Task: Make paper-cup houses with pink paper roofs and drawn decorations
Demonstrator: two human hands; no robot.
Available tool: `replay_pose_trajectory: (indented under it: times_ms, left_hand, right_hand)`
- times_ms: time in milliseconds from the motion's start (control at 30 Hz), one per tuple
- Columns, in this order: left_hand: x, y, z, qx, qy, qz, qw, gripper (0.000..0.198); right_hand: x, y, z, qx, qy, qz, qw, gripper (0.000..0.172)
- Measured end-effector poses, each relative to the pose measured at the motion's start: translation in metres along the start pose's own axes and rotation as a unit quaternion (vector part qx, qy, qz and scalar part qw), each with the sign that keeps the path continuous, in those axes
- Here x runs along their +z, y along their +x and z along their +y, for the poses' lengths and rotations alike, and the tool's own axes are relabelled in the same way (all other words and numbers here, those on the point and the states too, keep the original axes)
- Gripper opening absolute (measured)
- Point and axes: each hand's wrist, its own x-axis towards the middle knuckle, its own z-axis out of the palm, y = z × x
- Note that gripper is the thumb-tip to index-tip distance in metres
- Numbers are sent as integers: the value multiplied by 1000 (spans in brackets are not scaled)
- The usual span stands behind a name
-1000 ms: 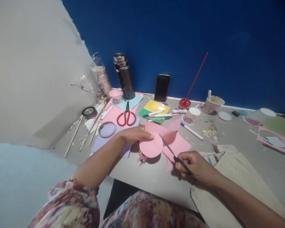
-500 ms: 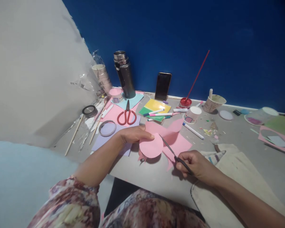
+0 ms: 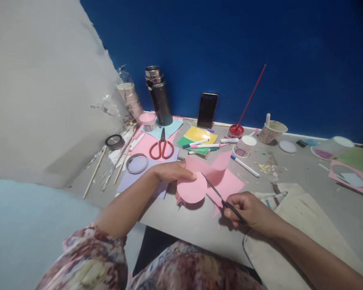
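Between my thumb and fingers, my left hand [image 3: 175,172] grips a sheet of pink paper [image 3: 192,187] whose near part has a rounded, cut edge. My right hand [image 3: 245,209] is closed around the dark handles of a pair of scissors [image 3: 214,188]. The blades point up and left, and their tip meets the pink paper at the right of the round part. A loose flap of the same paper stands up behind the blades. Another pink sheet [image 3: 232,183] lies on the table beneath. The fingers under the paper are hidden.
Red-handled scissors [image 3: 162,147], a roll of tape [image 3: 137,163] and a purple sheet [image 3: 127,183] lie to the left. Behind stand a flask [image 3: 161,98], a phone [image 3: 207,109] and a paper cup [image 3: 245,146]. Several markers [image 3: 245,165] lie nearby. A beige cloth [image 3: 302,225] covers the right front.
The round part of the pink paper has shifted slightly down and left, and the scissor tip sits a little lower along its edge. Both hands keep their hold.
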Motion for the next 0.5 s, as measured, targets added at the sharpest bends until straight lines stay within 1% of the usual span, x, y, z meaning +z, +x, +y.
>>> replay_pose_trajectory:
  times_ms: [133, 233, 300, 433, 500]
  left_hand:
    - [2, -2, 3, 0, 1, -21, 1000, 25]
    - [2, -2, 2, 5, -2, -34, 999, 23]
    - [0, -1, 0, 2, 0, -51, 999, 26]
    - [-5, 1, -3, -24, 29, -106, 994, 37]
    - [-6, 2, -5, -29, 39, -111, 993, 40]
  right_hand:
    - [1, 0, -2, 4, -2, -2, 1000, 45]
    - [1, 0, -5, 5, -3, -2, 1000, 45]
    - [1, -1, -6, 9, -1, -3, 1000, 46]
    - [0, 0, -4, 10, 7, -5, 1000, 45]
    - [-1, 0, -2, 10, 3, -6, 1000, 44]
